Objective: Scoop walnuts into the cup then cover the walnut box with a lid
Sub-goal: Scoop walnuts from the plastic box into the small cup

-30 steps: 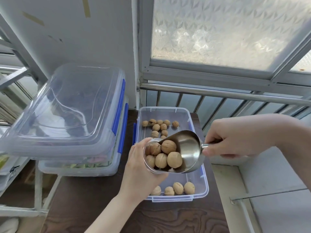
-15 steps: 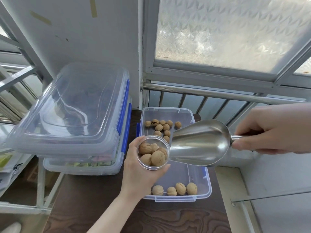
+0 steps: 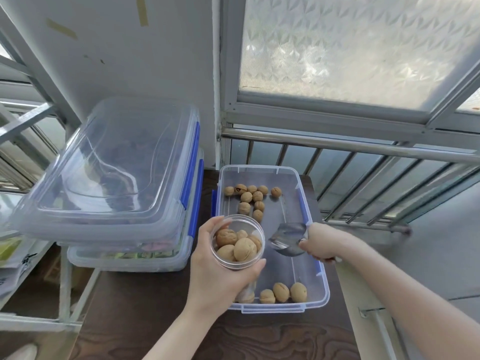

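Note:
My left hand (image 3: 220, 276) grips a clear round cup (image 3: 237, 242) that holds several walnuts, just over the near left edge of the walnut box (image 3: 315, 292). The box is clear plastic with blue clips. Loose walnuts (image 3: 249, 200) lie at its far end and three more walnuts (image 3: 283, 293) at its near end. My right hand (image 3: 322, 242) is closed on the handle of a metal scoop (image 3: 287, 239), held low inside the box with its bowl pointing left toward the cup. A clear lid (image 3: 109, 172) lies on the stacked boxes to the left.
Two stacked clear boxes with blue clips (image 3: 130, 258) stand left of the walnut box on a dark wooden table (image 3: 145, 320). A metal railing (image 3: 363, 149) and a frosted window (image 3: 350, 48) rise behind. A metal rack (image 3: 62, 302) stands at the left edge.
The scoop was tipped over the cup, pouring walnuts in. My right hand then drew it away and lowered it into the box. The cup stays in my left hand, now fuller.

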Demonstrator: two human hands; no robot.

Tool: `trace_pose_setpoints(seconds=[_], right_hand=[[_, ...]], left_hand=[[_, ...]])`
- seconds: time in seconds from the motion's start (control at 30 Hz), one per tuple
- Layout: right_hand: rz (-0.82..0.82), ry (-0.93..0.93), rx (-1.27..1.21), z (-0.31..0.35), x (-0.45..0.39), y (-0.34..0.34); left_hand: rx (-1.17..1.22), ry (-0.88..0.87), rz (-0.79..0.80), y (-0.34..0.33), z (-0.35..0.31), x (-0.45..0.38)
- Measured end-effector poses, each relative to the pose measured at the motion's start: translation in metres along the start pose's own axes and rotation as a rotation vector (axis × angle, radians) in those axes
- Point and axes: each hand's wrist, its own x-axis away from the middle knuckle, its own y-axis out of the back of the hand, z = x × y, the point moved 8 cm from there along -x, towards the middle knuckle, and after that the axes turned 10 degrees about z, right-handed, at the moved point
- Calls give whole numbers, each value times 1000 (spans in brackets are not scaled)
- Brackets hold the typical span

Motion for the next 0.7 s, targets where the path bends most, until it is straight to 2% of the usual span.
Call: trace_pose_setpoints(seconds=[0.17,0.33,0.43,0.6,0.7], right_hand=[[-114,44,-209,5,-54,-14],[-120,135,-329,16,-89,-18],[-131,109,-416,26,-109,-28],[-309,109,-625,49,-128,-35],[-346,92,-716,52,-135,-36]], left_hand=[[-9,30,41,-8,4,7],[-22,65,64,-10,7,10],[-18,79,83,-11,7,10],[-21,84,105,-14,5,10],[-28,86,112,-16,4,8]])
